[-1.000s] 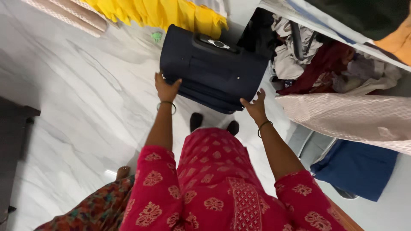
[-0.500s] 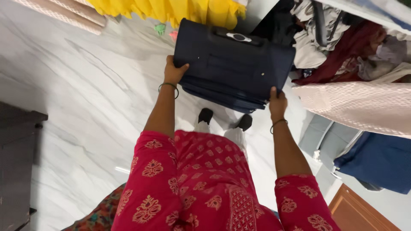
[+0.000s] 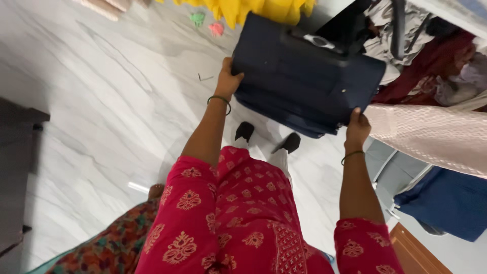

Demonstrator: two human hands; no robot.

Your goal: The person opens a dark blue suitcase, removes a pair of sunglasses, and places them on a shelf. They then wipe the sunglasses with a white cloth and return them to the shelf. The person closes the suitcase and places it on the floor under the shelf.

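Suitcase: we hold a navy soft-sided suitcase (image 3: 304, 76) off the floor at 1 o'clock in the view, tilted, its right end lower than its left, its telescopic handle housing (image 3: 318, 41) facing up and away from us.
Left hand: our left hand (image 3: 229, 81) is clamped on the suitcase's left edge, fingers wrapped over the side, a green bangle at the wrist.
Right hand: our right hand (image 3: 356, 128) is closed on the lower right corner, thumb on the front panel, fingers hidden behind.
Why this grip: we judge that one hand on each opposite end spreads the load and keeps the bulky case from swinging.
Feet: our dark-socked feet (image 3: 267, 137) stand directly beneath the case, at 12 o'clock from our body.
Right side: a heap of clothes (image 3: 431, 66) lies at 2 o'clock, touching or just behind the case's far right end; a pale pink textured cloth (image 3: 431, 139) hangs at 3 o'clock, just beside our right hand; a blue cloth (image 3: 446, 200) sits at 4 o'clock.
Far edge: a yellow cloth (image 3: 253, 9) lies at 12 o'clock, just beyond the case's top edge.
Open room: the white marble floor (image 3: 101, 101) is open from 9 to 11 o'clock, with small pink and green clips (image 3: 208, 23) at 11 o'clock.
Left edge: dark furniture (image 3: 18, 167) stands at 9 o'clock, well apart from the case.
Near us: another person's bare foot (image 3: 156, 191) shows at 7 o'clock.
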